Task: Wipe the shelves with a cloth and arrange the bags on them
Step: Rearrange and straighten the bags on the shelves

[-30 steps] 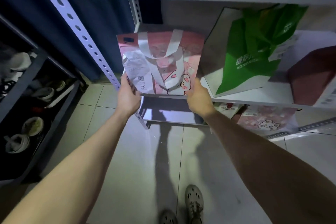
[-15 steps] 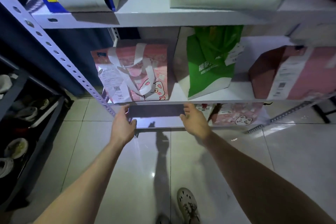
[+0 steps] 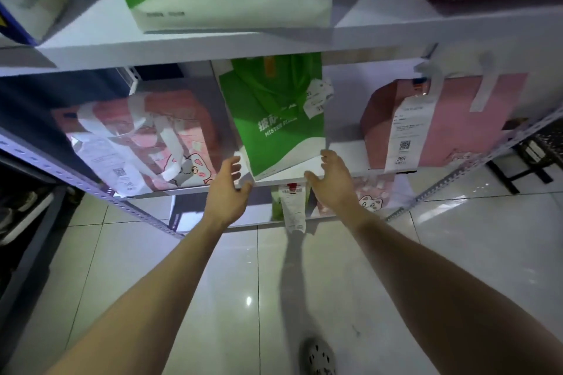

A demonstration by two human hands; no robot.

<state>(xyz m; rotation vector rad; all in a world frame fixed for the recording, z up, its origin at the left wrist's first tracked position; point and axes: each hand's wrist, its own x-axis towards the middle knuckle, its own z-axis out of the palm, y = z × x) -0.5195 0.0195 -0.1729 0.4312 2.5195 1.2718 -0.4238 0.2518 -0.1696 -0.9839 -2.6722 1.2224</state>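
- Both arms reach out: left hand (image 3: pixel 227 192) and right hand (image 3: pixel 333 178) spread, empty, flanking the green bag's (image 3: pixel 275 119) base.
- Bag stands on the middle shelf (image 3: pixel 344 151); its top is hidden.

Both hands reach with fingers spread toward the green bag (image 3: pixel 274 122) on the middle shelf (image 3: pixel 344 158), left hand (image 3: pixel 227 192) and right hand (image 3: pixel 333 179) at its lower corners, between a pink cartoon bag (image 3: pixel 143 143) and a pink bag (image 3: pixel 441 122).
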